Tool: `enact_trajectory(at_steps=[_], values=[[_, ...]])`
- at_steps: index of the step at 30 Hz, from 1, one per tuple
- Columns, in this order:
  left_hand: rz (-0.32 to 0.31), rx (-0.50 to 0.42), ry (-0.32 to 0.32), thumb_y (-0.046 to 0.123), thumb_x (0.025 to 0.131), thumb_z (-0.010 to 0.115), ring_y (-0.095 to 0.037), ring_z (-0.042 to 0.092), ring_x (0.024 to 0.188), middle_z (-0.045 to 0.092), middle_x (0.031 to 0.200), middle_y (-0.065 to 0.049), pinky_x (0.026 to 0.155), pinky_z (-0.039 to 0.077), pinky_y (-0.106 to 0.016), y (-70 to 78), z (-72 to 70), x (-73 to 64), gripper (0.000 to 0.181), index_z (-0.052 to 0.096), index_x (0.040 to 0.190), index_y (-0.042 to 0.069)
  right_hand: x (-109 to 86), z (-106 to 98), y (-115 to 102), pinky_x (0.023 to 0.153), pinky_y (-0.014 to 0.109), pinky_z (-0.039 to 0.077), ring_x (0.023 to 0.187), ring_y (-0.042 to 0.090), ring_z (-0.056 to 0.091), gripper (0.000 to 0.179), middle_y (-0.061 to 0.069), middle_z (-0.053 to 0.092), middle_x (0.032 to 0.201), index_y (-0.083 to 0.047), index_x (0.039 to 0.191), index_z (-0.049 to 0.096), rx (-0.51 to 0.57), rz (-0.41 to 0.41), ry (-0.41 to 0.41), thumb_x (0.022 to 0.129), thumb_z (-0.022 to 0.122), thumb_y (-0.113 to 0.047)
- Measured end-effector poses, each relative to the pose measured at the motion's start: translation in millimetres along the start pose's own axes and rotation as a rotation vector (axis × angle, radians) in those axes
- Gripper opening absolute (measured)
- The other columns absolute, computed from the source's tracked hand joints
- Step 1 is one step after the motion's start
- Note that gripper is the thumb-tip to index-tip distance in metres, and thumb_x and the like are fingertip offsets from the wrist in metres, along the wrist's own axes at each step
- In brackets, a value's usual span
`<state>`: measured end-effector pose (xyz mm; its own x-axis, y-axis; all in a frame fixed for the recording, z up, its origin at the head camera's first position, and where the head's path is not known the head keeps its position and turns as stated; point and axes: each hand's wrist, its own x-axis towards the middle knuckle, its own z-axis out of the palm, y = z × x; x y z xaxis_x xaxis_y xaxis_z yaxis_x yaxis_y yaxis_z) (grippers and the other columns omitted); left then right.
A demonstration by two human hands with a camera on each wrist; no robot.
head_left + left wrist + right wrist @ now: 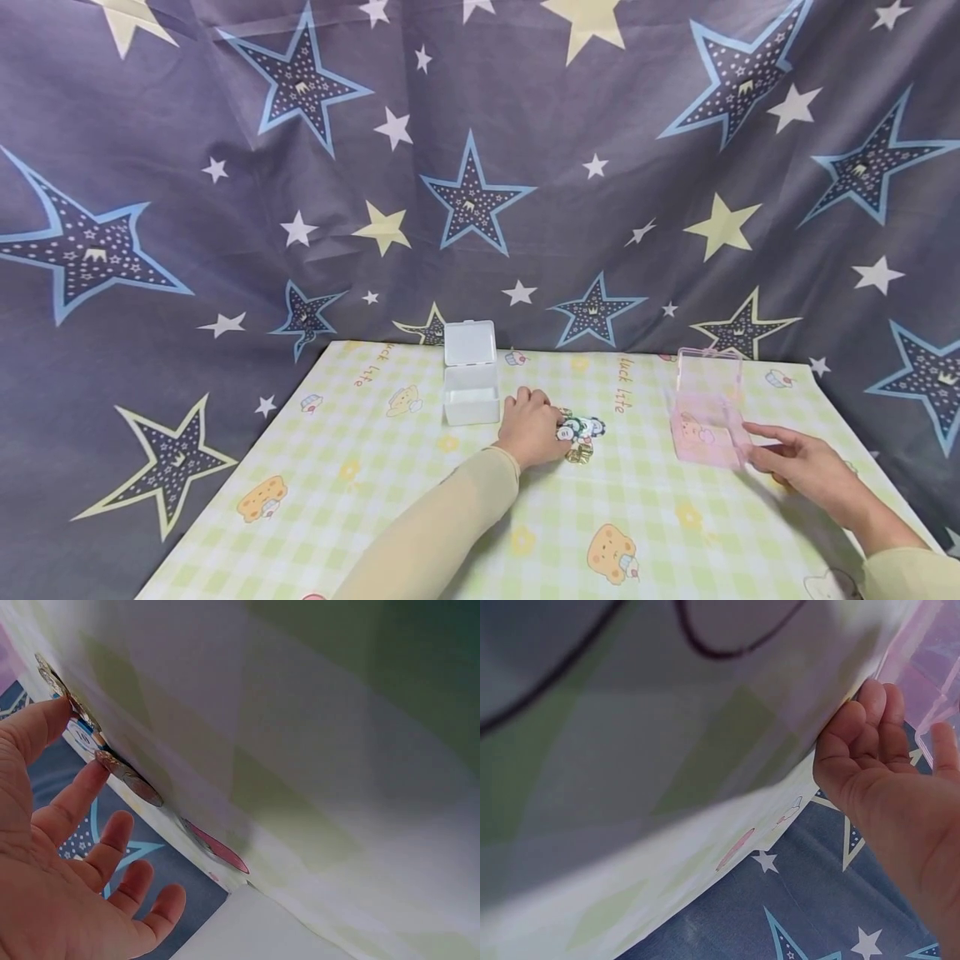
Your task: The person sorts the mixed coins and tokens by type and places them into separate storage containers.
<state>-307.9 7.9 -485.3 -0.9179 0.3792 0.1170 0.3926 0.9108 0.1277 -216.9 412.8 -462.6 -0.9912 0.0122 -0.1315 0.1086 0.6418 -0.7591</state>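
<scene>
My left hand (531, 427) reaches over a small cluster of flat trinkets (591, 428), green, white and gold. In the left wrist view its thumb and index finger touch gold-coloured discs (135, 782), the other fingers spread loosely. A white piece marked 10 (79, 736) shows between those two fingertips; whether they pinch it is unclear. A flat reddish piece (217, 846) lies apart. My right hand (806, 471) rests its fingers against the right side of a clear pink box (708, 450), whose lid stands raised.
An open white box (471, 408) stands left of the trinkets, its lid tilted back. Both boxes are on a green-and-white checked tablecloth (420, 483) with cartoon prints. Behind the table hangs a dark curtain (510, 108) with stars.
</scene>
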Motion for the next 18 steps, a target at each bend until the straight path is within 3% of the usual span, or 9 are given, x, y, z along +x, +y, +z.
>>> enact_trajectory(at_steps=[8,18], values=[[-0.002,0.0,0.019,0.055,0.084,0.084,-0.026,0.049,0.12,0.066,0.129,-0.001,0.101,0.04,-0.046,-1.1,3.5,1.8,0.035,0.083,0.108,0.029,-0.4,0.7,0.4,0.066,0.028,0.047,0.071,0.01,0.056,0.073,-0.003,0.064,0.082,0.005,0.16,0.041,0.011,-0.017,0.004,0.107,0.069,-0.036],[0.0,-0.035,0.024,0.05,0.081,0.089,-0.024,0.051,0.119,0.068,0.126,0.001,0.101,0.042,-0.043,2.2,-6.2,0.6,0.032,0.07,0.095,0.029,-0.8,1.0,0.4,0.065,0.028,0.049,0.072,0.011,0.058,0.074,-0.001,0.069,0.09,0.004,0.161,0.041,0.013,-0.006,0.005,0.107,0.068,-0.037]])
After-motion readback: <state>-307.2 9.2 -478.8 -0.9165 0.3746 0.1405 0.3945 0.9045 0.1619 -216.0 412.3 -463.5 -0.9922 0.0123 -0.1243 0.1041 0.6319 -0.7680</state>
